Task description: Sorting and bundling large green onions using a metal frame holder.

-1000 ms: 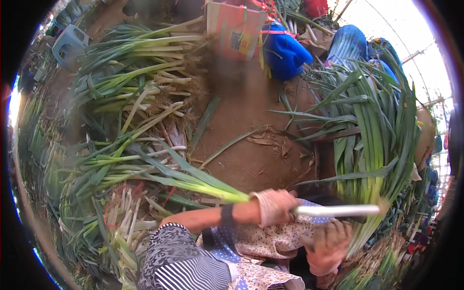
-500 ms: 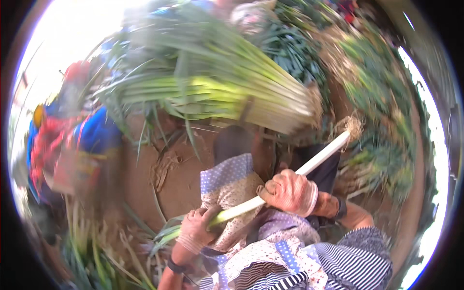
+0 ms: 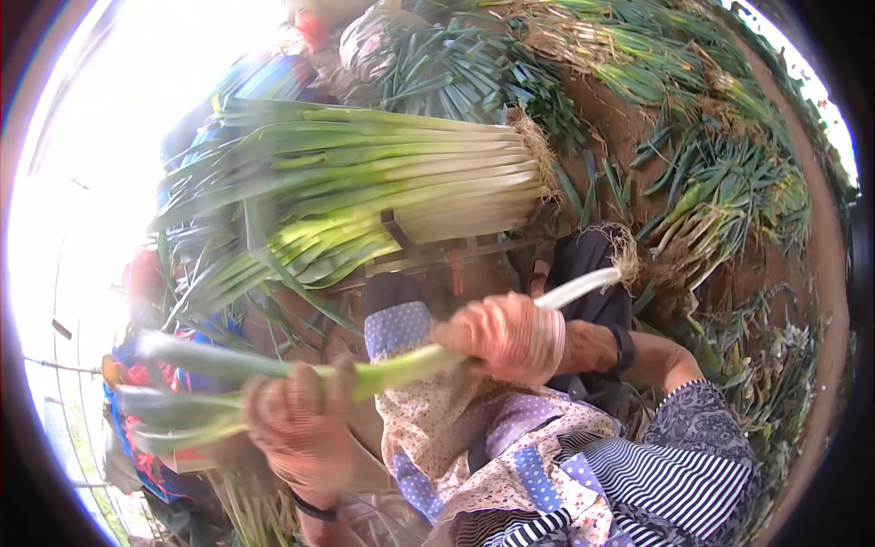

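Head: right fingers point(image 3: 465, 330) clench leek point(image 3: 401, 371), left fingers point(image 3: 299, 401) touching.

A bare brown earthen floor point(image 3: 603, 108) extends across the right side. Bright white daylight point(image 3: 100, 155) fills the left, behind thin dark bars point(image 3: 64, 366).

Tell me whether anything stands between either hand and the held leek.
Nothing visible does: the right hand is closed around the leek, and the blurred left hand overlaps its green leaves, though contact there is unclear.
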Available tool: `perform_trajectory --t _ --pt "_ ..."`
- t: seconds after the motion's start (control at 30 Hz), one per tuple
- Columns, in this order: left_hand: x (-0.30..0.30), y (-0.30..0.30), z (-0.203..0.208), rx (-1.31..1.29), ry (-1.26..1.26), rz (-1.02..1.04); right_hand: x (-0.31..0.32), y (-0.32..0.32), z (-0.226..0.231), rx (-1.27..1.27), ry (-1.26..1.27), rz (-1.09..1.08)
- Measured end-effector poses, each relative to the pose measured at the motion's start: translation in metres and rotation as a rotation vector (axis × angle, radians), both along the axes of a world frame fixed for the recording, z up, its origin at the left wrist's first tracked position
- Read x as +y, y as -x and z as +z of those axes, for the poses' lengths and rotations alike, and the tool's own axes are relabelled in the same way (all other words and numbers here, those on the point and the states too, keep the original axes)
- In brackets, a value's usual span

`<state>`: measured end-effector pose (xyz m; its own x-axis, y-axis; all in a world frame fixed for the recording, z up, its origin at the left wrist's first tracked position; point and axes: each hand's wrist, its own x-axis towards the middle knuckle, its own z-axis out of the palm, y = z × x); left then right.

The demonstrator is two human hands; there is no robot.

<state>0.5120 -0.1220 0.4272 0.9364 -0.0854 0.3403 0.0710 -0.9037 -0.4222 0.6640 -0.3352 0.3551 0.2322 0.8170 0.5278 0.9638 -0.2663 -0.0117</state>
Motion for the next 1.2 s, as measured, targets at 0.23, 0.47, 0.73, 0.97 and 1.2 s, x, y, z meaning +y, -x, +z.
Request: perform_trajectory --t 0.23,0.47,0.73,0.97,1.2 --pt "-0.001 -0.119 0.029 -0.542 0.415 -0.357 0.0 -0.108 0.05 0.434 -0.511 -0.081" --pt "0.022 -0.254 -0.034 -0.022 0.339 -0.2 -0.033 -0.204 0.082 0.591 -1.002 -0.051" --pt "0.064 -0.371 -0.09 0.211 0.106 -0.092 -0.033 -0.264 0.083 0.787 -1.275 -0.116" --pt "0.06 -0.398 -0.089 0.548 0.167 0.185 -0.027 -0.302 0.073 0.89 -1.337 -0.086" --pt "0.049 -0.408 -0.076 0.521 0.107 0.062 -0.007 -0.326 0.064 0.874 -1.375 0.063"
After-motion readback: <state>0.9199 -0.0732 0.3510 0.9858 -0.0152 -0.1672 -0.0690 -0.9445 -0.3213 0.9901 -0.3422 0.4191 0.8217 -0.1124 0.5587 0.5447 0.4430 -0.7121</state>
